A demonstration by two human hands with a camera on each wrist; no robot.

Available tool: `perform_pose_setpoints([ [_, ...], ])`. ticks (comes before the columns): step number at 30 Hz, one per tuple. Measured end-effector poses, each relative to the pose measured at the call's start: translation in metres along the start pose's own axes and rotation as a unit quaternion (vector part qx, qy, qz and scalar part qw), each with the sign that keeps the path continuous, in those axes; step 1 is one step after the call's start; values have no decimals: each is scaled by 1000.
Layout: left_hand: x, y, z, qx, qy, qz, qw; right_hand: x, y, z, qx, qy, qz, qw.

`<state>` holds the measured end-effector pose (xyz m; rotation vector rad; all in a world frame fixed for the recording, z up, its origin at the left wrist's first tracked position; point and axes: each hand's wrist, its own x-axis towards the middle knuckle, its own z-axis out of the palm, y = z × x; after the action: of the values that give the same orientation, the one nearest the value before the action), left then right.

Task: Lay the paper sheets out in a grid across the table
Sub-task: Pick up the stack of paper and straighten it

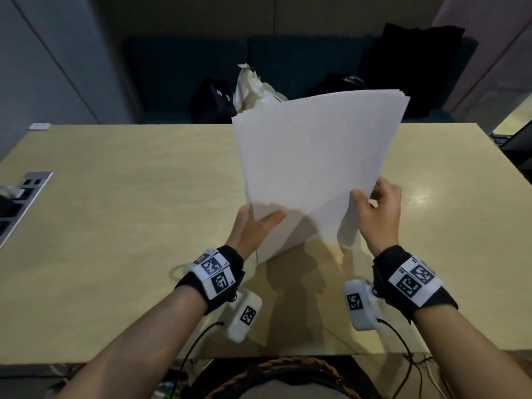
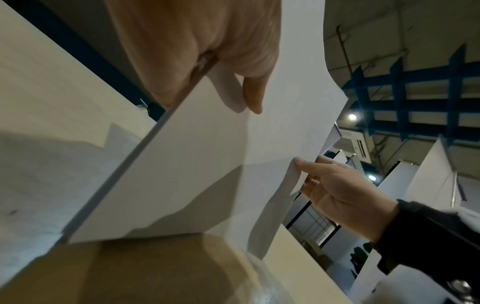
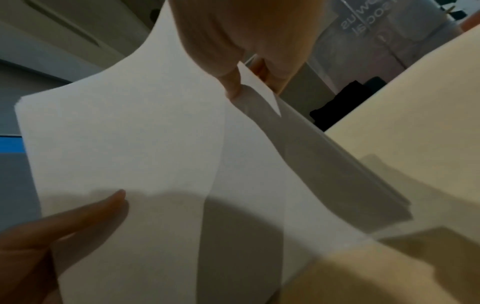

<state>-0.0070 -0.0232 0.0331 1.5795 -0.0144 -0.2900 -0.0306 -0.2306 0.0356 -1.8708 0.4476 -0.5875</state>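
Observation:
A stack of white paper sheets (image 1: 313, 162) is held upright above the light wooden table (image 1: 129, 226), tilted away from me. My left hand (image 1: 253, 226) grips the stack's lower left edge, thumb lying on the front sheet. My right hand (image 1: 377, 208) pinches the right edge of the front sheet, thumb in front and fingers behind. In the left wrist view the stack (image 2: 207, 164) shows its thick edge, and the right hand (image 2: 332, 185) peels a sheet's edge. In the right wrist view the thumb and fingers (image 3: 233, 82) pinch a corner of the paper (image 3: 130, 144).
A metal socket panel (image 1: 20, 203) is set into the table at the left edge. Beyond the far edge a dark bench holds black bags (image 1: 213, 99) and a crumpled beige bag (image 1: 256, 90). Cables (image 1: 403, 349) hang from the wrist cameras near the front edge.

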Motion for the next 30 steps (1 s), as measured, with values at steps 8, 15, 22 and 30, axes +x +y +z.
perform_pose_setpoints([
  [8, 5, 2, 26, -22, 32, -12, 999, 14, 1, -30, 107, 108, 51, 987],
  [15, 3, -5, 81, -65, 48, -18, 997, 36, 12, -77, 126, 98, 47, 986],
  [22, 6, -9, 124, -78, 67, -16, 995, 56, 25, -109, 138, 79, 45, 986],
  [30, 14, -10, 153, -86, 83, -8, 993, 76, 37, -127, 163, 62, 54, 983],
])
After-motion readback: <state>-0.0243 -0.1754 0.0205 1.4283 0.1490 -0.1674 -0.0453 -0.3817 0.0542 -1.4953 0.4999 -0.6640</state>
